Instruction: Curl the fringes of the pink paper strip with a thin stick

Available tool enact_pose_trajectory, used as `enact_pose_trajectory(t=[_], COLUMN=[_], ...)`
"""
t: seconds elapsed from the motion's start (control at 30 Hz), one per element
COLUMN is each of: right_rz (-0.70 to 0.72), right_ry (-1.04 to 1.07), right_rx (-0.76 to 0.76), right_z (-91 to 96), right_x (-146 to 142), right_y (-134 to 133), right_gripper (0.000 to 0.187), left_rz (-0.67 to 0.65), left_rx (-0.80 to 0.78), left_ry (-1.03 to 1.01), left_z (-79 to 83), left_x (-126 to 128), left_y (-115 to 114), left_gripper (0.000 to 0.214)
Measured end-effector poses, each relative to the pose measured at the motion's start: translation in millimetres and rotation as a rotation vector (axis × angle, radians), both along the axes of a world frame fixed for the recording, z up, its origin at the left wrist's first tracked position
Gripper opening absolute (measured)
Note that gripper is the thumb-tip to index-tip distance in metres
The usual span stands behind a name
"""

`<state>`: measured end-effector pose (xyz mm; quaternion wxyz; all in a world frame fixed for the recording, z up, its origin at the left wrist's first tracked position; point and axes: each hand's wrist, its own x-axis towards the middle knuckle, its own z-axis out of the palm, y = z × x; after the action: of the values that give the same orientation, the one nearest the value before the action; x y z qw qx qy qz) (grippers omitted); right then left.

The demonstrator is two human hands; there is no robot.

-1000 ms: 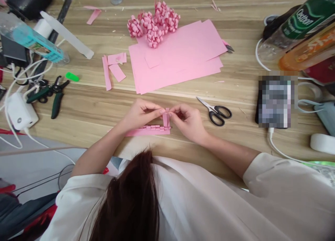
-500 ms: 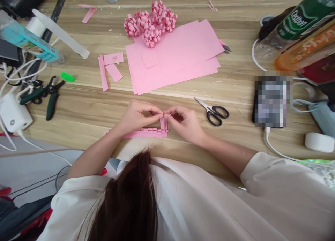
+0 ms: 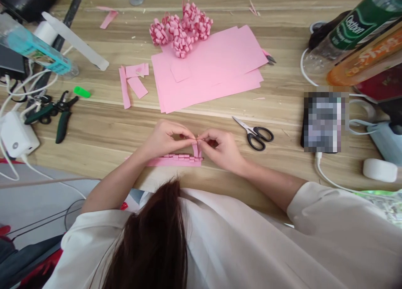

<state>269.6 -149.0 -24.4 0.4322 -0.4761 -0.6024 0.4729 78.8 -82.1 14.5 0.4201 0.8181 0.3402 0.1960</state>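
My left hand [image 3: 166,140] and my right hand [image 3: 220,149] meet over a short upright pink paper strip [image 3: 196,149], their fingertips pinching its top end. Below them lies a long pink paper strip with a row of small folds [image 3: 174,160], its right end under the upright piece. My fingers hide the top of the upright strip. Black-handled scissors [image 3: 256,135] lie to the right of my right hand, not touching it.
Pink paper sheets [image 3: 204,67] lie ahead, with pink paper curls [image 3: 179,29] at their far edge and cut strips [image 3: 132,84] to their left. Green-handled pliers [image 3: 53,113], cables, bottles [image 3: 354,40] and a pixelated phone [image 3: 323,121] surround them.
My hands have moved closer together, and their fingertips now pinch the top of the upright strip. The view has shifted slightly, so the table items sit further left.
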Motion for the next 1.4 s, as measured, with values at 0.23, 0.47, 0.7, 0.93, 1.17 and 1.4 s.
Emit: enact_pose_trajectory(t=[0.23,0.47,0.7,0.93,1.17,1.4], right_rz=[-0.001,0.023,0.008,-0.027,-0.014,0.012], right_ry=[0.016,0.034,0.074,0.023,0.037,0.023], right_rx=[-0.026,-0.02,-0.039,-0.011,0.023,0.039], right_z=[0.4,1.3,1.7,0.6,-1.8,-2.5], right_x=[-1.3,-0.5,-2.0,-1.8,-2.3,-2.2], right_y=[-0.2,-0.5,-0.8,-0.2,0.2,1.0], right_gripper=[0.019,0.018,0.018,0.018,0.017,0.014], left_rz=[-0.102,-0.214,-0.247,-0.303,-0.236,-0.236], left_rx=[0.286,0.5,0.606,0.777,0.778,0.791], left_ry=[0.126,0.137,0.232,0.2,0.153,0.194], left_z=[-0.6,-9.6,-10.5,-9.6,-16.6,-14.1], left_x=[-5.4,-10.3,-9.2,-7.8,-10.1,-9.3], left_y=[1.2,5.2,6.0,7.3,9.1,7.5], left_gripper=[0.025,0.025,0.03,0.027,0.029,0.025])
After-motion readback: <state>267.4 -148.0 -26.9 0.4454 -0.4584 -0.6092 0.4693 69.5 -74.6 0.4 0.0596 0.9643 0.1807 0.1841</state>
